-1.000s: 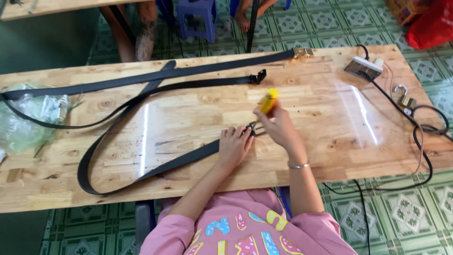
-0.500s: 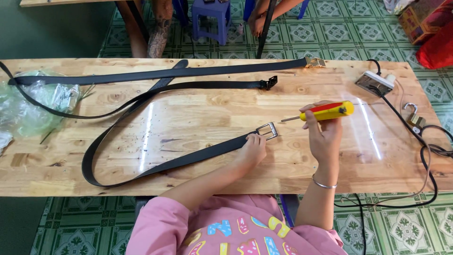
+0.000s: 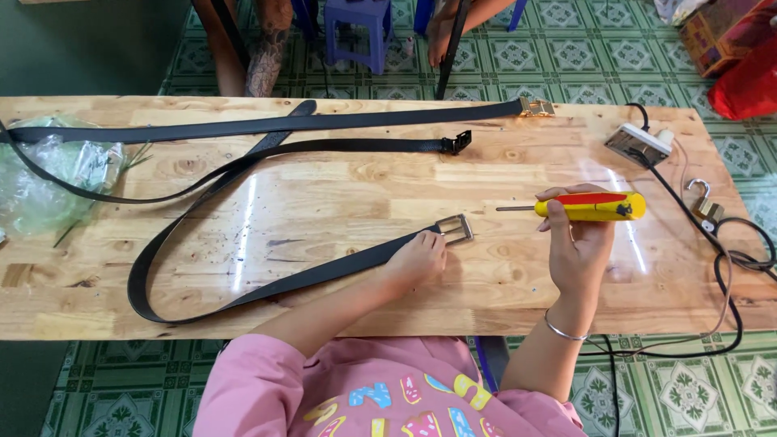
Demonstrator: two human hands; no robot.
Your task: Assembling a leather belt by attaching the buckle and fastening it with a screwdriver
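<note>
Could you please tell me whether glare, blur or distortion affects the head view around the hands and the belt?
Head view: white glare streaks cross the glossy wooden table, one left of the black leather belt buckle, one by the right hand holding the yellow-and-red screwdriver; the left hand and buckle are sharp; the table edges bow slightly.
</note>
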